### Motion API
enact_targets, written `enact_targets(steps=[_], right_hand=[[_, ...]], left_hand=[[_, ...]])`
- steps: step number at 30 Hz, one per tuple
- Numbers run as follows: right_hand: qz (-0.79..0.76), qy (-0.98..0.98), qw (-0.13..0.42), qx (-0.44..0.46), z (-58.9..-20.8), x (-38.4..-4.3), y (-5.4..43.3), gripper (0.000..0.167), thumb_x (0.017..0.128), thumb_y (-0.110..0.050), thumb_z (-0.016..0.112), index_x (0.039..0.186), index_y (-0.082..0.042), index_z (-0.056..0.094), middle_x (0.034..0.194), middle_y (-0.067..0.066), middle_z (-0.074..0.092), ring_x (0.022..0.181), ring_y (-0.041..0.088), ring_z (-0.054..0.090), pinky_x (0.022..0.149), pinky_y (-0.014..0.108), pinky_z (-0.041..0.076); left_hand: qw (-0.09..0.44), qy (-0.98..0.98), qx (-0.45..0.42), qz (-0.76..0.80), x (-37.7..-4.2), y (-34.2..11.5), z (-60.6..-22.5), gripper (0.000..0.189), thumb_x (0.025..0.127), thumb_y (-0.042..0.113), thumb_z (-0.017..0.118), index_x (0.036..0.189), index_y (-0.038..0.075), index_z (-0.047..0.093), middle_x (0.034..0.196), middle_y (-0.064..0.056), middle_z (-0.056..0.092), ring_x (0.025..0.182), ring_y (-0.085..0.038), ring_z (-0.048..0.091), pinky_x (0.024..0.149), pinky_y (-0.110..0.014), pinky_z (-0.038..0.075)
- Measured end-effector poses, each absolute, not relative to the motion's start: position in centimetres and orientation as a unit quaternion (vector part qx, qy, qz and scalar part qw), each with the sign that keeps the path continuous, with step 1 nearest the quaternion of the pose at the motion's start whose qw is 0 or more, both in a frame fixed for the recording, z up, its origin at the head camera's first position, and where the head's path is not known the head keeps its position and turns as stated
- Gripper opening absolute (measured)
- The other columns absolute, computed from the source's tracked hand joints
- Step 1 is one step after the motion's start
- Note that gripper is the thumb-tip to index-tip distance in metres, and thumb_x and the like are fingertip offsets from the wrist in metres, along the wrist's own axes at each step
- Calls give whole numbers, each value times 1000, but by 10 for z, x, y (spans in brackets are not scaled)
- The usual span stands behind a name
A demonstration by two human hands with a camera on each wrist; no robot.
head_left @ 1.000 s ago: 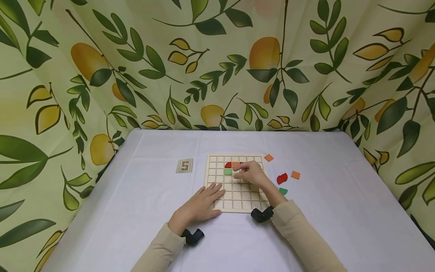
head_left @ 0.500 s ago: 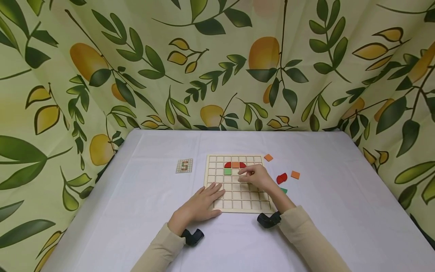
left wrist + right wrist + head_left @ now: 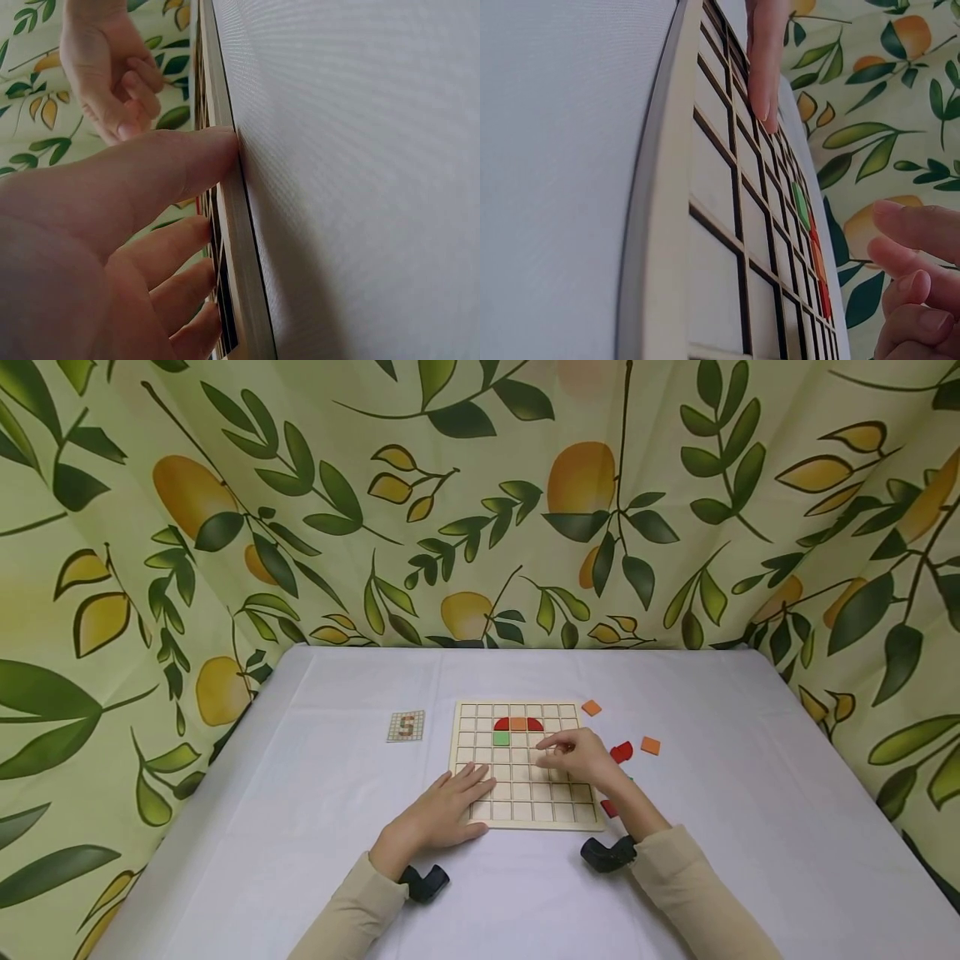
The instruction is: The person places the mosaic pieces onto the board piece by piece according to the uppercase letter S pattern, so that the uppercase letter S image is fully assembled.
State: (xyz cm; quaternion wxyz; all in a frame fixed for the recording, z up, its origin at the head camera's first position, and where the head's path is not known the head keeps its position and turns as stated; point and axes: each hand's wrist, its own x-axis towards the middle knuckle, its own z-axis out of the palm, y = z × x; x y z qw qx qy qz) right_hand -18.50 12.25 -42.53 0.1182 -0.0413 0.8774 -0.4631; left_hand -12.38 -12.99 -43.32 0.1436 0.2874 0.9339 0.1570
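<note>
A wooden grid board (image 3: 551, 823) lies on the table. In its upper part, a row holds an orange square tile (image 3: 518, 724) between two red rounded tiles, the left one (image 3: 502, 724) and the right one (image 3: 536, 725). A green square tile (image 3: 501, 739) sits below the left red one. My left hand (image 3: 446, 808) rests on the board's lower left corner, fingers spread on the grid, its thumb (image 3: 202, 154) touching the front edge. Above the board's right side hovers my right hand (image 3: 581, 755), fingers loosely bent, nothing seen between thumb and fingertips.
A small pattern card (image 3: 405, 727) with an S-like figure lies left of the board. To the right are loose tiles: an orange square (image 3: 592, 707), another orange square (image 3: 650, 746), red pieces (image 3: 621, 752) and a red piece (image 3: 608, 808) partly behind the right arm. A patterned curtain (image 3: 480, 527) hangs behind.
My right hand has moved right and slightly toward me, away from the coloured tiles, uncovering the right red tile. The left hand stays in place on the board.
</note>
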Motion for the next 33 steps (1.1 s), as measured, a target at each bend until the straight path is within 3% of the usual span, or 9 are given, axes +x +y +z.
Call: enact_targets(steps=[33], right_hand=[[-458, 879, 121, -49, -433, -163, 173, 35, 82, -18, 75, 110, 2, 70, 64, -3, 50, 61, 9, 44, 53, 19, 36]], left_hand=[[149, 932, 281, 175, -125, -131, -436, 64, 91, 32, 60, 149, 15, 37, 161, -6, 29, 152, -28, 21, 122, -54, 21]])
